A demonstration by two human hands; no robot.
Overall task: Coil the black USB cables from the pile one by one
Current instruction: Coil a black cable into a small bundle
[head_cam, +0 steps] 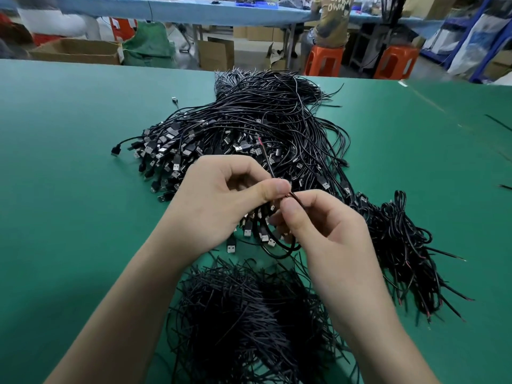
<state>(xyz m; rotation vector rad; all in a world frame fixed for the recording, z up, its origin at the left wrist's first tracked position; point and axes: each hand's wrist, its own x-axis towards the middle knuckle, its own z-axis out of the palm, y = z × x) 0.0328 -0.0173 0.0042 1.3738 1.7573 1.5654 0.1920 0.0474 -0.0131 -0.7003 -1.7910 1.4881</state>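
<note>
A big pile of black USB cables (249, 126) lies across the middle of the green table (69, 162), plugs fanned toward me. My left hand (219, 200) and my right hand (321, 225) meet just in front of it. Both pinch one black cable (279, 246) between thumb and fingers; its loop hangs below my hands and a free end runs up toward the pile. A heap of coiled cables (401, 245) sits to the right. A mound of short black ties (249, 314) lies near me, between my forearms.
Beyond the table's far edge stand cardboard boxes (77, 51), two orange stools (324, 62) and another long table where a person (332, 20) sits. A few loose wires (498, 123) lie at the table's right side.
</note>
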